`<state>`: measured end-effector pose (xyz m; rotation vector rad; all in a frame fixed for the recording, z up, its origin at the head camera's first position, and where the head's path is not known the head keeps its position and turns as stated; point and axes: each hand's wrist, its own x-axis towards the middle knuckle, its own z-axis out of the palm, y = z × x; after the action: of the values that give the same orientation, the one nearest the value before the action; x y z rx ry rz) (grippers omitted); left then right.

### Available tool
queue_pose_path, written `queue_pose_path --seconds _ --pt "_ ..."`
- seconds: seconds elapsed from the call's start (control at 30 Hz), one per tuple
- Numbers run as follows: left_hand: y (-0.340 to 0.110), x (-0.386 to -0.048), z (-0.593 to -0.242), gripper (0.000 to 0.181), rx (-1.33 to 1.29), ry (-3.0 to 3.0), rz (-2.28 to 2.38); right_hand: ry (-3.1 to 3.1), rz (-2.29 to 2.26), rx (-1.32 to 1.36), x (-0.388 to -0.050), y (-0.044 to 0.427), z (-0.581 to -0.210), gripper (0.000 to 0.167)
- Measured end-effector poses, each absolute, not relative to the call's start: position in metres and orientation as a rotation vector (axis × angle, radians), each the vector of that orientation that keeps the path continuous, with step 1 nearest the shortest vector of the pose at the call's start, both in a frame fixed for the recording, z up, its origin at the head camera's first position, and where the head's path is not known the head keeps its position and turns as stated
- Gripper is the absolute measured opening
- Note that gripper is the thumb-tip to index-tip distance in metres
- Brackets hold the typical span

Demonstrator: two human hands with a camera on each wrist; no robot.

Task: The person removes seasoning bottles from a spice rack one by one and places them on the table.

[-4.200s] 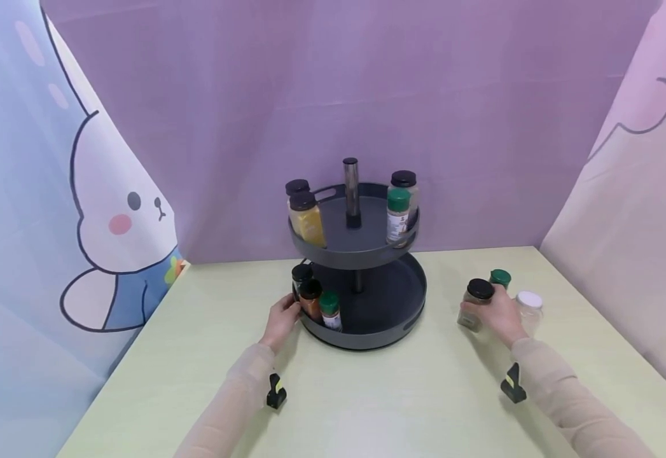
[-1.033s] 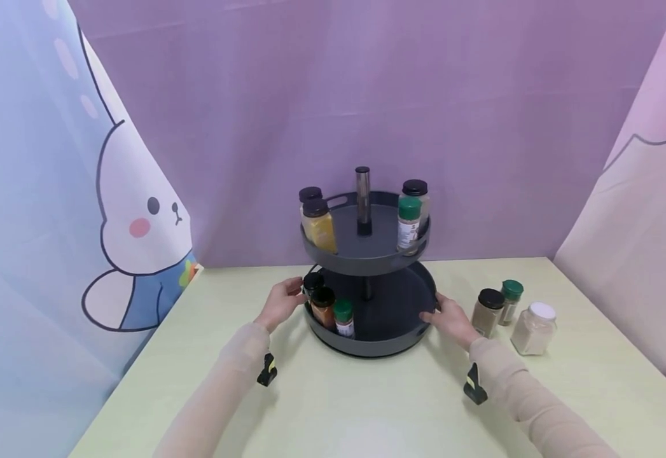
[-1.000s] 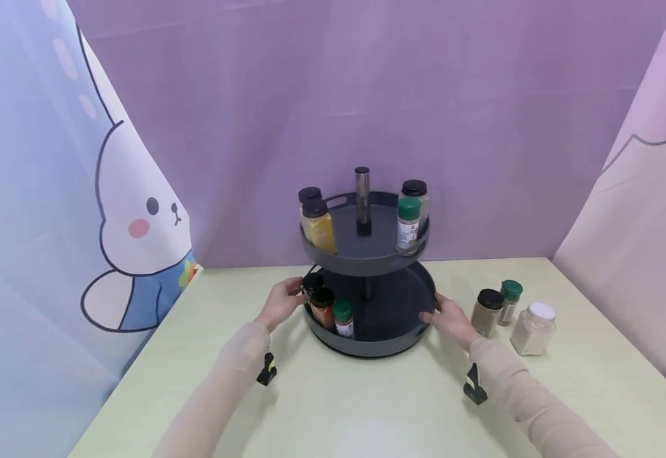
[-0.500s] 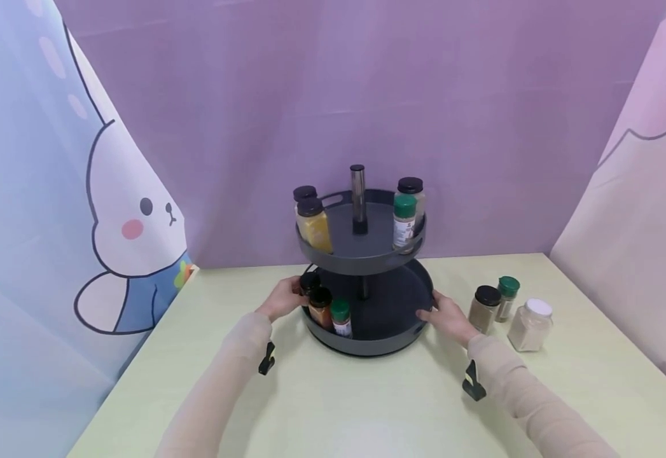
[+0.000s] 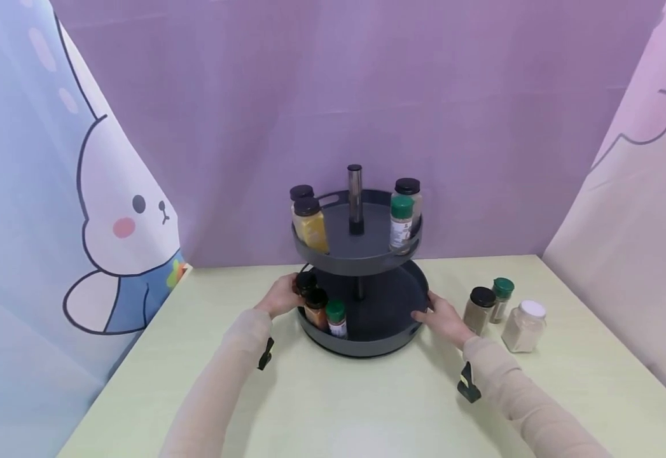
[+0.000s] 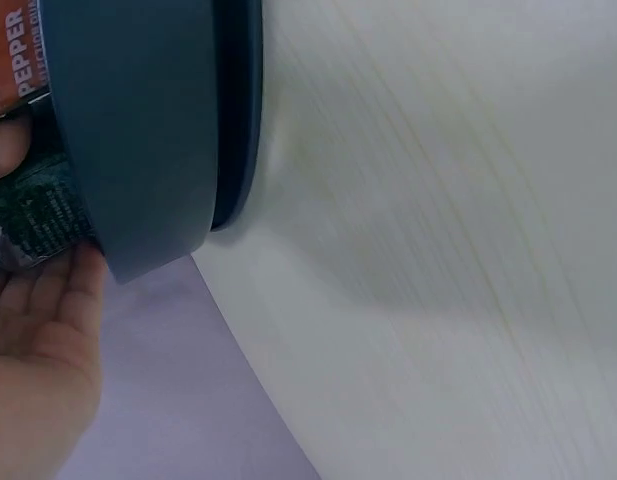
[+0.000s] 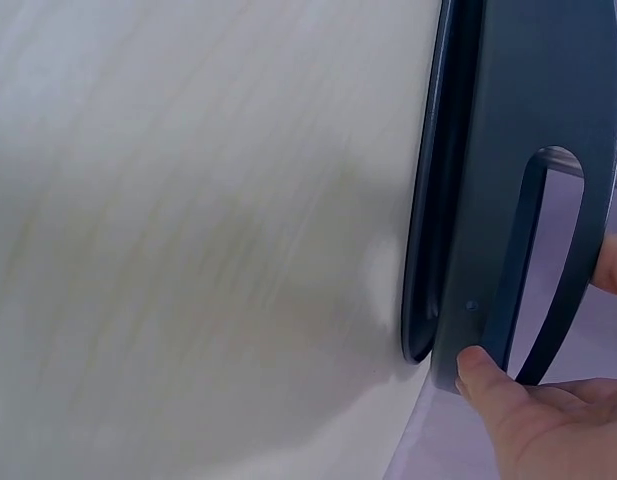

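A dark two-tier turntable organizer (image 5: 361, 346) stands mid-table. At its lower tray's left edge, my left hand (image 5: 280, 297) grips a black-capped spice jar (image 5: 306, 282). The left wrist view shows thumb and fingers about this dark-labelled jar (image 6: 38, 215), which sits inside the tray wall (image 6: 138, 130). Next to it are an orange-labelled pepper jar (image 5: 316, 308) and a green-capped shaker (image 5: 336, 318). On the tray's right edge, my right hand (image 5: 444, 320) holds the rim by the slot handle (image 7: 578, 240), one digit on the outer wall, another over the rim.
On the upper tray stand a yellow jar (image 5: 312, 228), a pale jar (image 5: 298, 193) behind it, a green-capped shaker (image 5: 401, 222) and a black-capped jar (image 5: 408, 186). Right on the table are a black-capped jar (image 5: 478, 313), a green-capped shaker (image 5: 502, 299) and a white-capped jar (image 5: 523, 327).
My right hand has left the black-capped jar on the table and moved left to the lower tray's rim. My left hand has closed from beside the tray onto the jar at its left edge.
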<state>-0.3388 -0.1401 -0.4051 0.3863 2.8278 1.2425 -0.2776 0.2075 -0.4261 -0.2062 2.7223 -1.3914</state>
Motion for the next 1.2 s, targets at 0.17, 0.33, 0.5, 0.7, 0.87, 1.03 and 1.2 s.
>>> queue_pose_path --seconds 0.17,0.33,0.5,0.7,0.87,1.03,1.2 --pt "-0.139 -0.338 -0.401 0.041 0.401 2.857 1.212 2.73 -1.39 -0.211 -0.278 0.207 -0.425 0.069" --pt "-0.139 -0.337 -0.398 0.041 0.396 2.851 1.218 2.717 -1.376 -0.205 -0.279 0.207 -0.424 0.07" --pt "-0.14 -0.337 -0.398 0.041 0.408 2.84 1.227 2.717 -1.356 -0.196 -0.279 0.207 -0.424 0.071" --pt "-0.143 -0.337 -0.402 0.044 0.406 2.808 1.282 2.718 -1.347 -0.186 -0.278 0.207 -0.425 0.072" --pt "-0.145 -0.337 -0.401 0.046 0.389 2.801 1.298 2.711 -1.35 -0.17 -0.278 0.207 -0.427 0.073" --pt "-0.146 -0.337 -0.395 0.046 0.399 2.8 1.315 2.703 -1.356 -0.158 -0.279 0.207 -0.427 0.074" --pt "-0.149 -0.34 -0.387 0.042 0.387 2.787 1.334 2.7 -1.359 -0.16 -0.279 0.208 -0.428 0.074"
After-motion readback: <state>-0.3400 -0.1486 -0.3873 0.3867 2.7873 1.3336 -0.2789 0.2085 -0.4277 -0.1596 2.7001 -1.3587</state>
